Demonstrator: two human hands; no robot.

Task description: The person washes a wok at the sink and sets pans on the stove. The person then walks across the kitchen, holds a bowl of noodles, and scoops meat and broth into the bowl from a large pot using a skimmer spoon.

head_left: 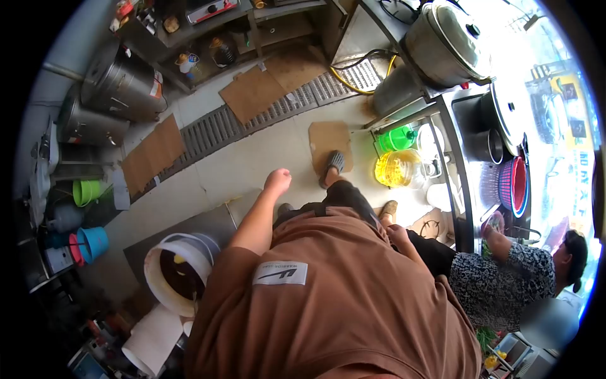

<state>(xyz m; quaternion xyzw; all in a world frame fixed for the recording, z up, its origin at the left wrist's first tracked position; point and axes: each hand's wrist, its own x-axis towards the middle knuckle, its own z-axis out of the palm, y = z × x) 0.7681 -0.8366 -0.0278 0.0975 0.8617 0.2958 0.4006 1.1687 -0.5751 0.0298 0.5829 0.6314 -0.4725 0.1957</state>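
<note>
My left hand (pixel 278 181) is held out over the tiled floor, ahead of my body, curled into a fist with nothing visible in it. By my side, close to the hem of my brown T-shirt (pixel 353 271) and my dark shorts, hangs my right hand (pixel 398 235). Its fingers look loosely curled, partly hidden, and no object shows in them. Near my left elbow stands a white bucket (pixel 153 278) with dark contents and something yellow inside. A clear jug of yellow oil (pixel 398 168) and a green bottle (pixel 396 138) sit on the low shelf to the right.
Flattened cardboard (pixel 252 95) lies over a floor drain grate (pixel 211 134). Large metal pots (pixel 442 47) stand on the right counter, with colored baskets (pixel 516 186). Another person (pixel 499 271) in a patterned shirt works there. Steel drums (pixel 120 82) and buckets (pixel 93 244) line the left.
</note>
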